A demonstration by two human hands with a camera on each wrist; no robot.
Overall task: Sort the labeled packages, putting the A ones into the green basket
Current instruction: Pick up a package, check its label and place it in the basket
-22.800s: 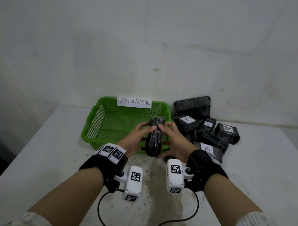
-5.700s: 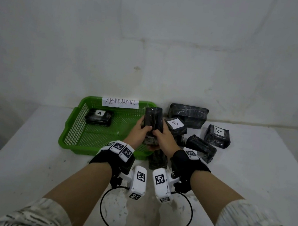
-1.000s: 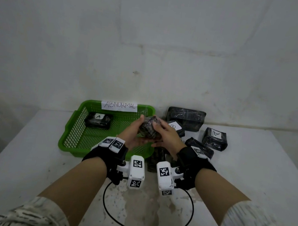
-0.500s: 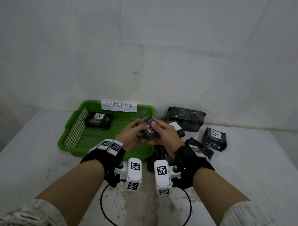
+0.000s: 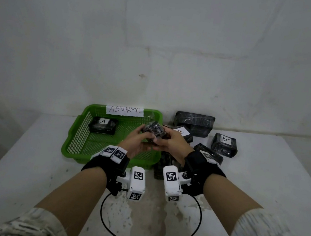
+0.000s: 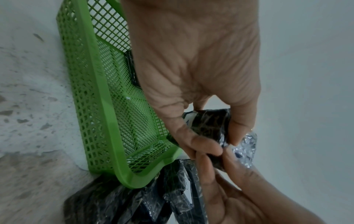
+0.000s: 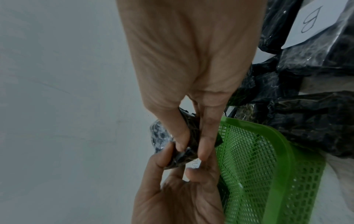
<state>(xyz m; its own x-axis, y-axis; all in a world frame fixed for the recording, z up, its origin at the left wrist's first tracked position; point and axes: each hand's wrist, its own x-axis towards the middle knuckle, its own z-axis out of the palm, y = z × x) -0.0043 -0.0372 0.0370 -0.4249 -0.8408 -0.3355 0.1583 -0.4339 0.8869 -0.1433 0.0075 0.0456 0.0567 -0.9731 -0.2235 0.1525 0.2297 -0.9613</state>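
Observation:
Both hands hold one small black wrapped package (image 5: 153,130) above the right part of the green basket (image 5: 79,136). My left hand (image 5: 137,141) grips it from the left, my right hand (image 5: 169,142) from the right. In the left wrist view the package (image 6: 208,121) shows a sliver of white label, too little to read. In the right wrist view, thumb and fingers pinch the package (image 7: 188,136). One package marked A (image 5: 103,125) lies in the basket's far left corner.
A paper sign reading ABNORMAL (image 5: 125,110) hangs on the basket's back rim. Right of the basket lies a pile of black packages: one marked B (image 5: 181,132), one marked A (image 5: 225,144), a larger one (image 5: 194,122) by the wall. Cables trail across the white table (image 5: 23,158).
Over the last second the hands have turned the package between them and shifted slightly left over the basket. Nothing else on the table has moved.

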